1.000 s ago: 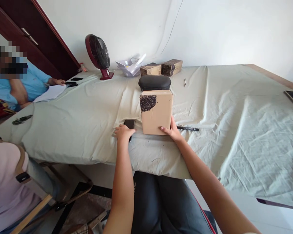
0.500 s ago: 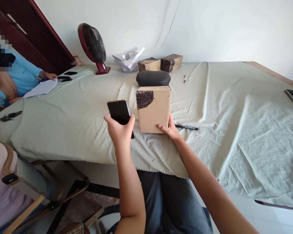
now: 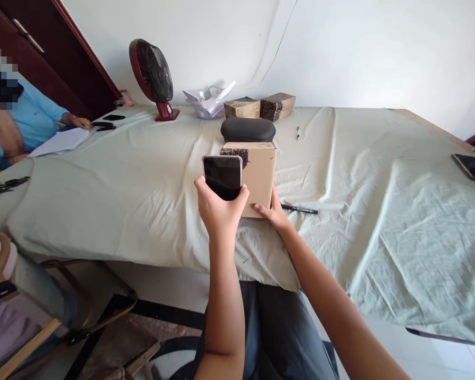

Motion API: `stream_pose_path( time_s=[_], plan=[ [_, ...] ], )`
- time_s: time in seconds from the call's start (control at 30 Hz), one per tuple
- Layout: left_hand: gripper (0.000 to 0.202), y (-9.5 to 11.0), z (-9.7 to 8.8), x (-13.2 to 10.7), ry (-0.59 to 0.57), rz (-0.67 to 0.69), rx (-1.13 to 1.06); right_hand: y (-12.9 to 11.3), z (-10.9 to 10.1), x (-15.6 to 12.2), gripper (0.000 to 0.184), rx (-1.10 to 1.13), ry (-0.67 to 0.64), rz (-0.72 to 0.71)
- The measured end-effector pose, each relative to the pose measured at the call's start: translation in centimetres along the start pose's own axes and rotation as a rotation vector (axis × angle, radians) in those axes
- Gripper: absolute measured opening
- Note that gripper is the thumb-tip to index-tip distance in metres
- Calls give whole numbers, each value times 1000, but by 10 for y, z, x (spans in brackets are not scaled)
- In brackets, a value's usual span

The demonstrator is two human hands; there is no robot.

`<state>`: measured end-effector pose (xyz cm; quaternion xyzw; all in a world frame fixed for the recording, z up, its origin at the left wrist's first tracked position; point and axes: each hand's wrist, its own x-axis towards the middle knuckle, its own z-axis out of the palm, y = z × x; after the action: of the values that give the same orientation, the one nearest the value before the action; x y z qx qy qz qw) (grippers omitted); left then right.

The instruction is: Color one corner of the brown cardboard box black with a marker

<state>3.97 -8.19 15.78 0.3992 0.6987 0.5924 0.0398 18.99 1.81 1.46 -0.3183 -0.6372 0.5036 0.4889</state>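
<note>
With the fingers of our left hand (image 3: 222,214) we hold a dark-screened phone (image 3: 222,177) — thumb against its right edge, another finger against its left — raised in front of the cardboard box (image 3: 261,177); it covers much of the box's left part, scribbled black patch included, and we cannot tell whether the two touch. With the fingers of our right hand (image 3: 275,212) we grip the box at its lower right corner, thumb on the near face and the others around the side; the box stands on the cloth-covered bench (image 3: 134,211), between our two sets of fingers and a little beyond them.

Just to the right of our right fingers lies a black marker (image 3: 303,209); straight beyond both hands, behind the box, sits a black case (image 3: 248,128); farther off are two patterned boxes (image 3: 241,108) and, left of them, a pale basket (image 3: 203,110) with papers in it. A small pen (image 3: 298,133) lies beyond our right fingers, to the right of the case; well off to the left of our left fingers stands a fan (image 3: 152,74).
</note>
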Motion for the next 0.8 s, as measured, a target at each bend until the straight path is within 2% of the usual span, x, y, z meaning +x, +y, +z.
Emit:
stream_pose_path(
  time_s=[0.17,0.27,0.57,0.7,0.8],
  plan=[
    [66,-8,8,-6,5,48,5,4,0,1,125,18,-17,-15],
    [66,-5,3,-4,25,74,-13,5,0,2,123,14,-5,-22],
    [66,-1,-8,-6,69,32,-35,2,1,1,123,34,-11,-20],
    [72,-17,-13,6,58,-2,91,-3,2,-1,123,50,-6,-7],
    [85,-43,-18,19,-31,-147,298,-6,3,-1,123,55,10,-7]
  ],
)
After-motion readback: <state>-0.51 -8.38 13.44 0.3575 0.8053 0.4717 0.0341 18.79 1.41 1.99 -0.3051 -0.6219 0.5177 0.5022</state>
